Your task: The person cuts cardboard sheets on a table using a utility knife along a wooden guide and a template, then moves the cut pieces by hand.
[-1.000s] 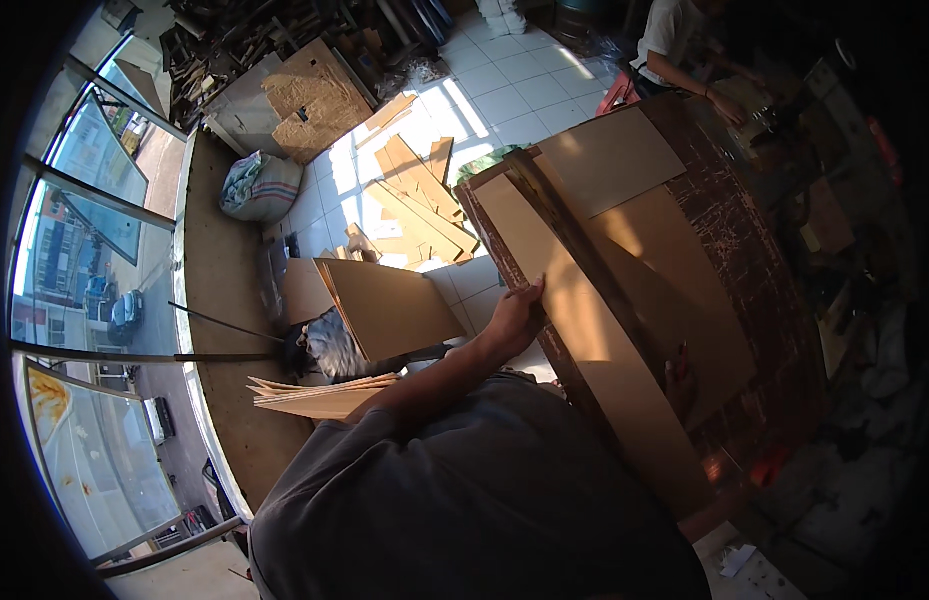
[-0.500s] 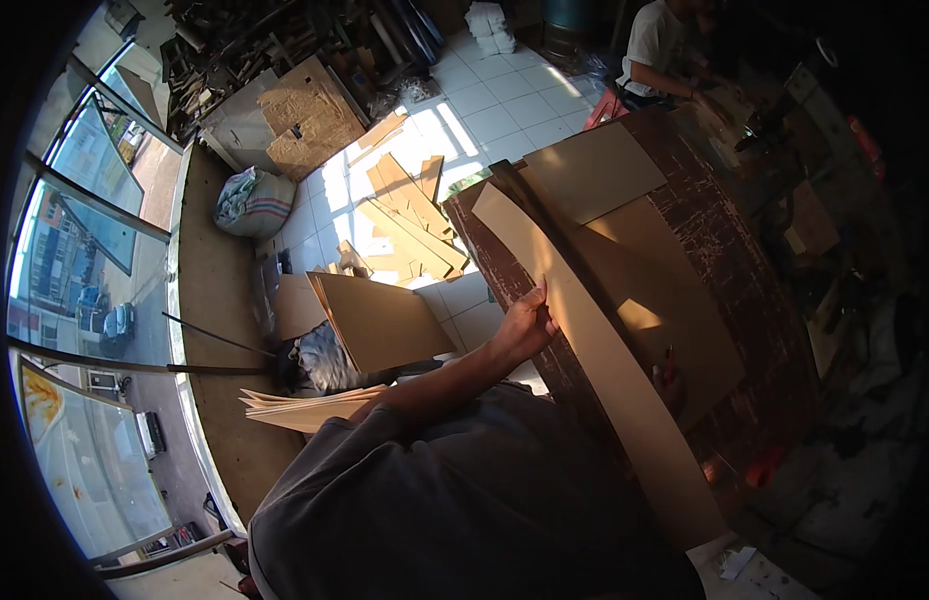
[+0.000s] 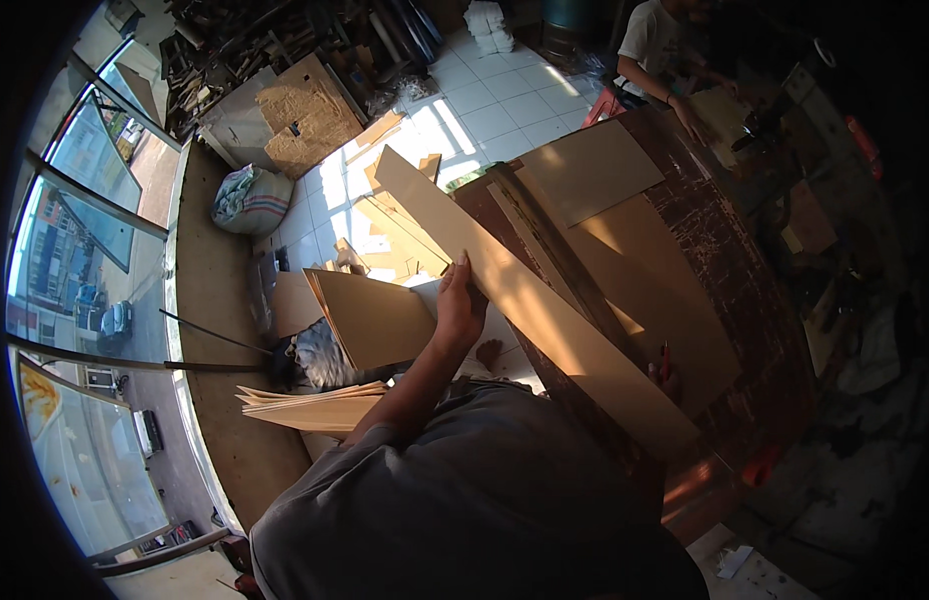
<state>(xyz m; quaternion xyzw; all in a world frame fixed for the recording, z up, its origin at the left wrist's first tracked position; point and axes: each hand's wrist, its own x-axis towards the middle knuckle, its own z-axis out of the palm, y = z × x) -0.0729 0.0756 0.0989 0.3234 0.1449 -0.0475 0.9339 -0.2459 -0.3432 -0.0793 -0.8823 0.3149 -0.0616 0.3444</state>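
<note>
My left hand (image 3: 461,300) grips the edge of a long, thin strip of brown board (image 3: 550,325), thumb on top. The strip slants across the table's near-left edge, its far end out over the floor. Beyond its lower part is my right hand (image 3: 669,380), partly hidden by the strip, closed around a slim red tool (image 3: 667,356) whose kind I cannot make out. A large brown sheet of board (image 3: 685,290) lies flat on the worn dark red table (image 3: 755,300). Along it rests a long, dark straight bar (image 3: 560,255).
A paler sheet (image 3: 595,170) lies at the table's far end. Board offcuts (image 3: 400,235) litter the tiled floor. Stacked board panels (image 3: 375,320) stand at left, near a stuffed sack (image 3: 253,200). Another person (image 3: 650,50) works at the far right.
My left hand has moved left and toward me, drawing the strip away from the bar. The strip's far end has swung out over the floor. The other person's arm has shifted.
</note>
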